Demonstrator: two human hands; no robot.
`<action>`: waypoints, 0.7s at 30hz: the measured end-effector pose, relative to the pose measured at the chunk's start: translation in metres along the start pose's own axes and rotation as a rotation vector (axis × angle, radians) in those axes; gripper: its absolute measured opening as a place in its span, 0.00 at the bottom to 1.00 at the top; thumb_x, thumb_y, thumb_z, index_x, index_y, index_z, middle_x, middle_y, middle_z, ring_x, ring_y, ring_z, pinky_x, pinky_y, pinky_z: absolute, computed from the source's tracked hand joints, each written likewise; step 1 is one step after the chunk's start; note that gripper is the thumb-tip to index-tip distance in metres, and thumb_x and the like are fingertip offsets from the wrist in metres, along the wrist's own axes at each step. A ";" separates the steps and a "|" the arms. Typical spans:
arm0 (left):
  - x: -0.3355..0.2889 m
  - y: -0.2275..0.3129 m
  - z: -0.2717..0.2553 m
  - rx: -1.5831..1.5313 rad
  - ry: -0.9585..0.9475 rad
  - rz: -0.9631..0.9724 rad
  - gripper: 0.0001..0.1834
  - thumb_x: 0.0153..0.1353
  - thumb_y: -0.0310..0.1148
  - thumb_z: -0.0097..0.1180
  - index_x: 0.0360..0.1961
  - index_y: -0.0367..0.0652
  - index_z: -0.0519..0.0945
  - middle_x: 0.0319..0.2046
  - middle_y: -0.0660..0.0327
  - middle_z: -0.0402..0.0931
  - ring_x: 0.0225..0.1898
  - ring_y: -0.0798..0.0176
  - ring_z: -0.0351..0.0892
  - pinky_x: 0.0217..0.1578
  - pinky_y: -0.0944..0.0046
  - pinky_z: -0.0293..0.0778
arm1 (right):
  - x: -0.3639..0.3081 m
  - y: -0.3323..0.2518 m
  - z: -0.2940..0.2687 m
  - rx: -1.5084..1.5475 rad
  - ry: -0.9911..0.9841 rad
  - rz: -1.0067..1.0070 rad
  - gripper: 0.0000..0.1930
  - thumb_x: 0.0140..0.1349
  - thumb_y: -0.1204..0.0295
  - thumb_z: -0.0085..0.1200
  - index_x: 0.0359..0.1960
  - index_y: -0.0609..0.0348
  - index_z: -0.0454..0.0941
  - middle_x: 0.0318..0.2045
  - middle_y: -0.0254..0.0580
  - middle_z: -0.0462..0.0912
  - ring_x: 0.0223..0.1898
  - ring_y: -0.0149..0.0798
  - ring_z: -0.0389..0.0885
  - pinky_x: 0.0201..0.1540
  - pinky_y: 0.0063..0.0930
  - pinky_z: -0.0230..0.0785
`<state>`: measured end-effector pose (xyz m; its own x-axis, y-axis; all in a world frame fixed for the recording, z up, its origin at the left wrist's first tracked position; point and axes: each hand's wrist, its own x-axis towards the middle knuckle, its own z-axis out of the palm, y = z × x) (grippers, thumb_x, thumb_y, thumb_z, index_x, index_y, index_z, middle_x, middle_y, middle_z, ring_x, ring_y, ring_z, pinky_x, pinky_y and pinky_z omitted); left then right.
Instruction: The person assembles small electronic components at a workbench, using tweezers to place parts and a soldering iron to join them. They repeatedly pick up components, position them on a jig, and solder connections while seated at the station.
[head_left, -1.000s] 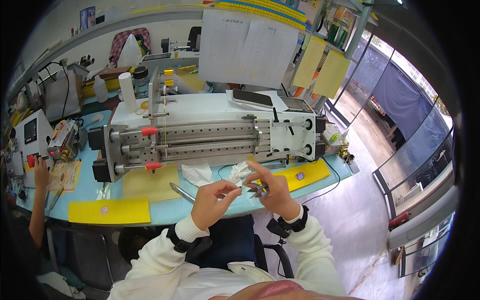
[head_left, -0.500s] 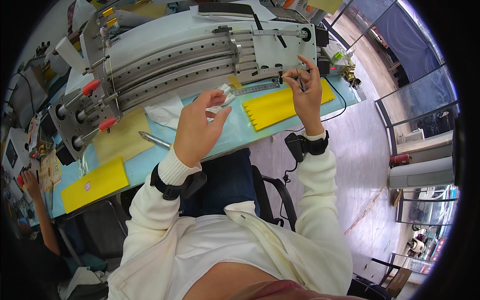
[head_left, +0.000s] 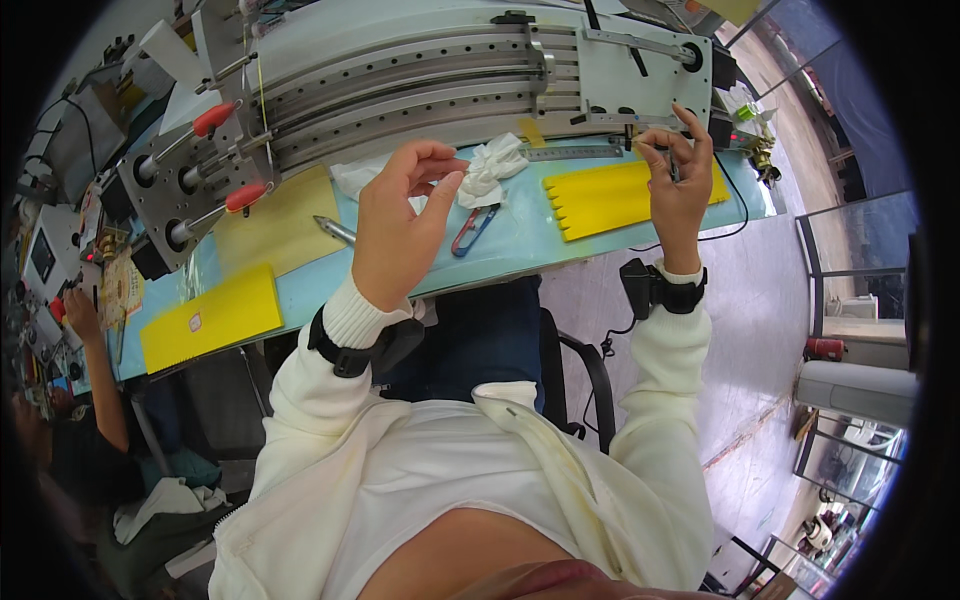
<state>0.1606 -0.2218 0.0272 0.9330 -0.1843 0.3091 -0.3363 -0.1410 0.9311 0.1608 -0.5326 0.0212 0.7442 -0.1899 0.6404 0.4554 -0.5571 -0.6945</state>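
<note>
My left hand (head_left: 408, 225) hovers over the near part of the table, its fingers curved and thumb apart, with nothing in it. Just beyond its fingertips lies a crumpled white tissue (head_left: 492, 168). A small red-and-blue hand tool (head_left: 474, 232) lies to its right, and a silver pen-shaped tool (head_left: 333, 228) to its left. My right hand (head_left: 682, 195) is raised at the right end of a long metal rail machine (head_left: 400, 105). Its thumb and fingers pinch a small dark slender thing (head_left: 674, 166), too small to name. The index finger points up beside the machine's end plate (head_left: 640, 85).
A steel ruler (head_left: 572, 153) lies along the machine's near side. Yellow sheets (head_left: 595, 203) lie under my right hand and at the front left. Red-handled levers (head_left: 245, 197) stick out at the machine's left end. Another person's arm (head_left: 98, 350) reaches in at far left.
The view has shifted, so the table and machine sit farther right and higher. The red-and-blue tool, hidden before, now shows beside my left hand. Both hands keep much the same pose.
</note>
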 end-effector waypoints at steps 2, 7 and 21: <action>0.002 0.003 0.007 -0.013 -0.014 0.008 0.13 0.65 0.26 0.57 0.49 0.33 0.76 0.43 0.53 0.85 0.43 0.62 0.84 0.44 0.65 0.76 | 0.001 0.000 -0.001 -0.066 -0.003 -0.006 0.26 0.64 0.77 0.62 0.63 0.58 0.67 0.37 0.37 0.87 0.40 0.28 0.85 0.49 0.21 0.74; 0.011 0.008 0.018 0.017 -0.039 0.006 0.14 0.65 0.27 0.58 0.51 0.34 0.76 0.42 0.54 0.85 0.42 0.63 0.84 0.45 0.66 0.76 | 0.004 -0.004 0.010 -0.168 0.093 -0.010 0.27 0.61 0.78 0.64 0.61 0.57 0.69 0.35 0.37 0.89 0.41 0.29 0.87 0.49 0.21 0.73; -0.009 0.007 0.094 0.296 -0.390 0.303 0.12 0.59 0.25 0.59 0.44 0.38 0.83 0.50 0.50 0.81 0.54 0.44 0.78 0.55 0.52 0.73 | -0.056 0.100 -0.139 -0.477 0.434 0.425 0.15 0.59 0.75 0.63 0.48 0.61 0.80 0.36 0.38 0.89 0.40 0.31 0.85 0.45 0.25 0.72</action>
<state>0.1380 -0.3128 0.0125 0.6918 -0.5961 0.4075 -0.6556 -0.2821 0.7005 0.0971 -0.6896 -0.0381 0.5046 -0.7110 0.4897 -0.1597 -0.6343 -0.7564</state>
